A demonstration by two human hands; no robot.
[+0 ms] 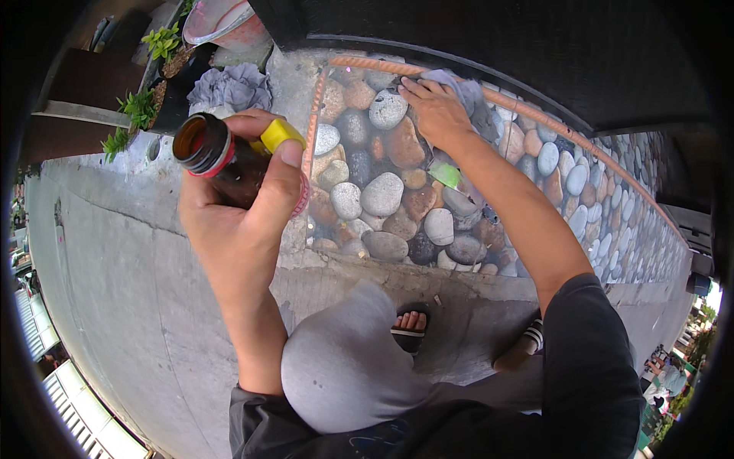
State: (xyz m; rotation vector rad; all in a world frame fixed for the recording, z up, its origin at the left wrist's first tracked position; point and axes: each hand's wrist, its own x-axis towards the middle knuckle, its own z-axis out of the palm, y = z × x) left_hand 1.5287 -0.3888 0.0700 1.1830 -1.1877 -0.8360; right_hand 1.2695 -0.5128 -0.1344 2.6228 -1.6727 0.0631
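L hand (245, 206) clamped round open brown bottle (218, 157), yellow cap (280, 132) pinched at fingertips just beside bottle mouth, R hand (436, 111) pressing grey cloth (466, 96) flat onto pebble wall (382, 195), fingers spread, well apart from bottle.

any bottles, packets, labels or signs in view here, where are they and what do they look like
brown bottle: held in the left hand, open mouth toward the camera, round, dark amber with a red ring at the neck
yellow cap: pinched against the bottle by the same hand, small and bright yellow
no readable signs or screens show
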